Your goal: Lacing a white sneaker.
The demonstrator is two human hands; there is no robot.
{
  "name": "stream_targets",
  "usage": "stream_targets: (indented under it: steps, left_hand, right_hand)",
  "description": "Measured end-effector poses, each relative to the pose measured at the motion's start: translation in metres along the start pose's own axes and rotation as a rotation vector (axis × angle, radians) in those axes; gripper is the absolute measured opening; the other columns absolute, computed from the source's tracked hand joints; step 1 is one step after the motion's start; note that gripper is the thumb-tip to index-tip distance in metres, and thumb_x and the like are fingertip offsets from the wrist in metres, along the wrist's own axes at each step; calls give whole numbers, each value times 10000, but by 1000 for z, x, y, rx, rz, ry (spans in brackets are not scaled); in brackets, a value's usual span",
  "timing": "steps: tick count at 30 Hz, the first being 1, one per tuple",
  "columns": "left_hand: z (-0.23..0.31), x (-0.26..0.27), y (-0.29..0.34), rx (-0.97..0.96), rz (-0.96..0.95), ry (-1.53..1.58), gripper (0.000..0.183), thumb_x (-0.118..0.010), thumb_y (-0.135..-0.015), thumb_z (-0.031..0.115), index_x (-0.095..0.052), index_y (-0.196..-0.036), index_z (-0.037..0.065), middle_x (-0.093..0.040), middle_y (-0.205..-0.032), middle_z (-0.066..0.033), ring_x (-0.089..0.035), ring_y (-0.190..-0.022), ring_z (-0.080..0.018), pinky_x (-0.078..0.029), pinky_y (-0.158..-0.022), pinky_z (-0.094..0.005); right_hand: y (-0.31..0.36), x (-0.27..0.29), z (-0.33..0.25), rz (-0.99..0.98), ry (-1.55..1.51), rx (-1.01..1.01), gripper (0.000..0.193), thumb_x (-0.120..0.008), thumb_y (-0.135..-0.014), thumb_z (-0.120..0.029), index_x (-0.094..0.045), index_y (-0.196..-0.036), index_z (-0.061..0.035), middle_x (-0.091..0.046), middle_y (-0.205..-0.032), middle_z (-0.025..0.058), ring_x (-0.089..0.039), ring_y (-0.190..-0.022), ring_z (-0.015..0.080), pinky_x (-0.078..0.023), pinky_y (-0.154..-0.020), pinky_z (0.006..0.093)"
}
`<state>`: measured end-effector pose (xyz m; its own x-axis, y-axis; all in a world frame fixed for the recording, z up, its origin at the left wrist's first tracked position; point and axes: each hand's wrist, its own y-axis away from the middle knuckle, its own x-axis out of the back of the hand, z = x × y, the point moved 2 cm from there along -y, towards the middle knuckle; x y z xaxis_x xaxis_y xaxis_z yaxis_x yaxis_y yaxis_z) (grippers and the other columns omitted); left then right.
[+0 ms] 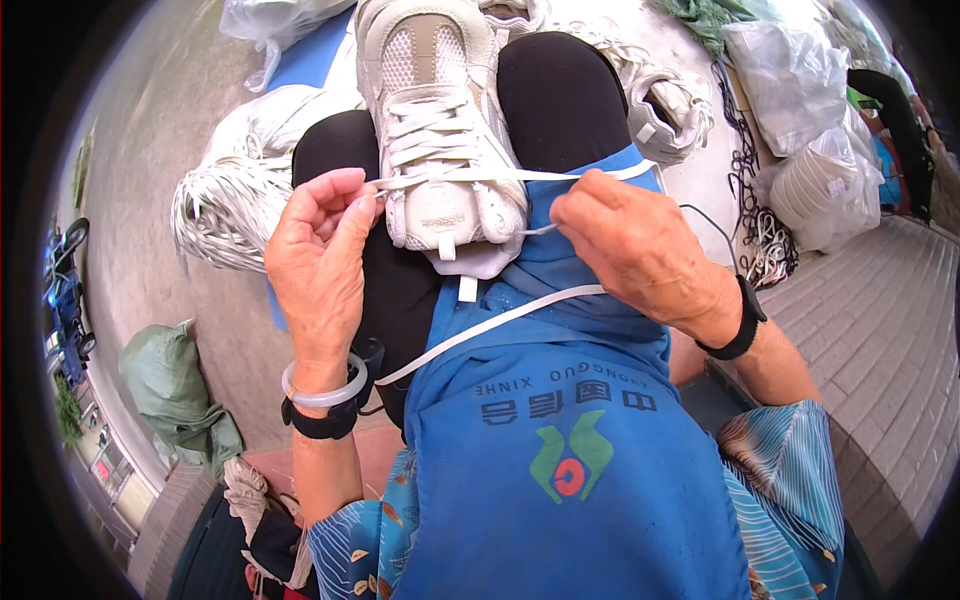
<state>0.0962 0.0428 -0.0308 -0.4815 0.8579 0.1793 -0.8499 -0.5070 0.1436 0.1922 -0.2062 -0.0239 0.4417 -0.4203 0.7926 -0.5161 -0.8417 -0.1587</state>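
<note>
A beige-white sneaker (427, 55) rests between my knees, toe pointing away from me and its heel opening nearest. White laces criss-cross its tongue. A flat white shoelace (480, 175) stretches sideways over the upper end of the tongue. At the left of the shoe, the thumb and forefinger of my left hand (322, 245) pinch the lace by the eyelets. On the right side, my right hand (640, 240) has its fingers closed on the lace, with a short stretch running to the shoe's collar. A further length of lace hangs slack across my blue apron (570, 360).
A big bundle of white laces (225, 205) lies left of my knee. More sneakers (672, 115) sit beyond my right knee. Clear plastic bags (785, 85) and tangled dark cords (770, 245) are at the right. A green sack (170, 380) stands on the left floor.
</note>
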Motion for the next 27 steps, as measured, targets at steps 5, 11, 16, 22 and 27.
stream_targets:
  steps: [5, 11, 16, 22, 27]
  left_hand:
    - [4, -2, -6, -53, -14, -73, 159, -680, -897, -15, -630, -1047, -37, -677, -971, -60, -640, -899, -103, -522, -830, -221]
    - [15, -2, -15, -55, -81, -197, 135, -675, -886, -28, -626, -1012, -25, -680, -923, -50, -637, -837, -86, -520, -782, -213]
    - [23, -5, -19, -107, -146, -329, 141, -673, -886, -23, -628, -1019, -20, -683, -917, -47, -636, -827, -79, -516, -769, -209]
    - [19, -1, -16, -17, -49, -229, 100, -694, -880, 1, -667, -974, -16, -695, -951, -46, -632, -828, -74, -511, -744, -209]
    - [16, 1, -10, -218, -9, -489, 117, -714, -858, 23, -688, -971, 6, -667, -894, -54, -638, -796, -120, -515, -716, -245]
  right_hand:
    - [-17, -9, -3, 110, -254, -67, 150, -594, -876, 27, -595, -1022, -10, -583, -849, 143, -606, -724, 349, -491, -631, 412]
    - [-27, -10, 1, 75, -141, -9, 123, -640, -878, -34, -647, -1000, -22, -621, -811, 134, -628, -695, 340, -505, -605, 394]
    - [-39, -12, 7, 146, 36, -62, 114, -660, -879, -79, -667, -986, -40, -667, -812, 145, -665, -709, 330, -525, -598, 378]
    - [-48, -5, 14, 271, -20, -128, 65, -629, -858, -105, -661, -898, -66, -598, -662, 132, -636, -630, 359, -514, -579, 441]
    - [-39, -3, 8, 224, -110, -127, 74, -665, -841, -96, -679, -874, -31, -605, -771, 130, -631, -710, 347, -509, -639, 415]
